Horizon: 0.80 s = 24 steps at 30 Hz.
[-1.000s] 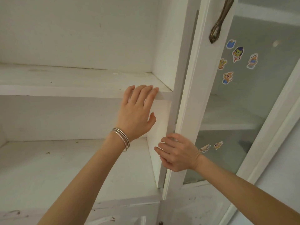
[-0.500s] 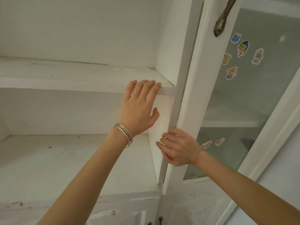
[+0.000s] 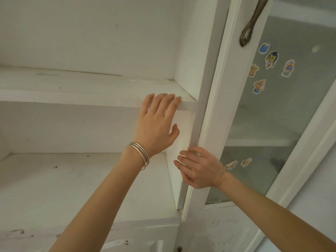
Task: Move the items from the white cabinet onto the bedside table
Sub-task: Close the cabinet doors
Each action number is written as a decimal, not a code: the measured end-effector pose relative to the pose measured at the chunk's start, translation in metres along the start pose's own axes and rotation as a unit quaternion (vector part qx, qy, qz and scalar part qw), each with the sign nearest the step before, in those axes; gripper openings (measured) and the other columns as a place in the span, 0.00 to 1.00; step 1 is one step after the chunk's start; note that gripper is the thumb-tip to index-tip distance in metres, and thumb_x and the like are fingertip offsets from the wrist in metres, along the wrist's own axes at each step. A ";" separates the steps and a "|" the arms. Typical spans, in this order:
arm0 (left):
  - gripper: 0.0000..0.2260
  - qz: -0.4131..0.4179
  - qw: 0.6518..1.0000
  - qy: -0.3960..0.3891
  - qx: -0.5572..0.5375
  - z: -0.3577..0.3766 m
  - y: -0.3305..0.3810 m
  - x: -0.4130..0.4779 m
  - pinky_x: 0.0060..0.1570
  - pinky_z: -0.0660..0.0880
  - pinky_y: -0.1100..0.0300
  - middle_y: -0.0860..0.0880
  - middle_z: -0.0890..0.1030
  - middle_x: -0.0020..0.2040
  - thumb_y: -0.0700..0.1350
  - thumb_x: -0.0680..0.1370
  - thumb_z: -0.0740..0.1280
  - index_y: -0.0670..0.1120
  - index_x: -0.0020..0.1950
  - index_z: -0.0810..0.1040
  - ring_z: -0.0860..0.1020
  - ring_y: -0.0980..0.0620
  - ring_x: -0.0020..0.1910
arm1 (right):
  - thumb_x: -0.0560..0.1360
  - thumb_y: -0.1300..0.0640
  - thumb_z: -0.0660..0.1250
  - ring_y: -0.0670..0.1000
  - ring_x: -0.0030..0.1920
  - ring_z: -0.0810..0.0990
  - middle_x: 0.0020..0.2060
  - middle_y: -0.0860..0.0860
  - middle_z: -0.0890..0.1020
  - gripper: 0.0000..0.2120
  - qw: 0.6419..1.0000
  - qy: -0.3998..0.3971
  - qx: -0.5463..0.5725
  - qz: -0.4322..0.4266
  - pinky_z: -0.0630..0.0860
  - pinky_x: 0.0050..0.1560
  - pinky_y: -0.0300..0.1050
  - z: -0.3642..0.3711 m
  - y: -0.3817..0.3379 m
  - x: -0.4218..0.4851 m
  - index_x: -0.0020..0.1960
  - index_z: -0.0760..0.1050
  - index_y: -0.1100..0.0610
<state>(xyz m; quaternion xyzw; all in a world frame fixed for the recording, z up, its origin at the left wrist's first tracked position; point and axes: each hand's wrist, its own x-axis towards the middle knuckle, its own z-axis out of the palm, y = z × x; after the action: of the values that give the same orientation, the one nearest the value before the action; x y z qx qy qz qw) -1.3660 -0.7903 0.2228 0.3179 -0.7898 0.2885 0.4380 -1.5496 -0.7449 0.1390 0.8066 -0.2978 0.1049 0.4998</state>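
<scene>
The white cabinet stands open in front of me, and both its upper shelf [image 3: 72, 88] and lower shelf [image 3: 63, 188] are bare, with no items on them. My left hand [image 3: 156, 128], with thin silver bangles on the wrist, lies flat with its fingers over the front edge of the upper shelf near the right wall. My right hand [image 3: 200, 170] is lower and to the right. Its fingers curl around the inner edge of the glass cabinet door [image 3: 227, 88]. The bedside table is out of view.
The door carries a dark metal handle [image 3: 251, 24] near the top and several cartoon stickers [image 3: 271, 59] on its glass. More white shelves show through the glass. A lower cabinet front with a small knob [image 3: 179, 248] sits below.
Both hands stay where they were, on the shelf edge and the door edge. Only the view has bobbed slightly.
</scene>
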 end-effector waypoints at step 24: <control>0.25 -0.015 1.000 0.002 -0.021 0.003 0.000 0.000 0.68 0.60 0.45 0.43 0.76 0.62 0.47 0.71 0.63 0.40 0.66 0.73 0.72 0.42 0.62 | 0.73 0.55 0.58 0.55 0.42 0.78 0.35 0.53 0.80 0.12 0.995 -0.076 -0.059 0.019 0.68 0.56 0.51 0.024 0.007 0.008 0.42 0.79 0.59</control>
<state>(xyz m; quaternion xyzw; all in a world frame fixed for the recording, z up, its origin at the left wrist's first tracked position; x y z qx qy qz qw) -1.3680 -0.7925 0.2211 0.3198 -0.7899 0.2655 0.4508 -1.5502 -0.7711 0.1370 0.7756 -0.3556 0.0352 0.5203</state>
